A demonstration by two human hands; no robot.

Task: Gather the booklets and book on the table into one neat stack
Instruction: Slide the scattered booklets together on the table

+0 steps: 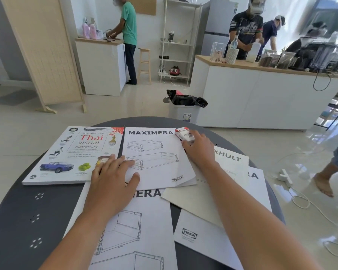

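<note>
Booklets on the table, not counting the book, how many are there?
4: top MAXIMERA booklet, near MAXIMERA booklet, EXHULT booklet, IKEA-logo booklet. Others may hide beneath.

Colours on the table
Dark grey table, dotted clusters; white booklets, black line drawings; white book, red "Thai", blue truck.

The white paperback book with small colour pictures on its cover reads "the ultimate Thai visual dictionary". The white line-drawing booklet beside it is headed "MAXIMERA". A lower white booklet shows only "ERA". Another white booklet shows "XHULT". The white sheet nearest the table's edge bears a black "IKEA" logo. The small red-and-white carton's print is unreadable.
</note>
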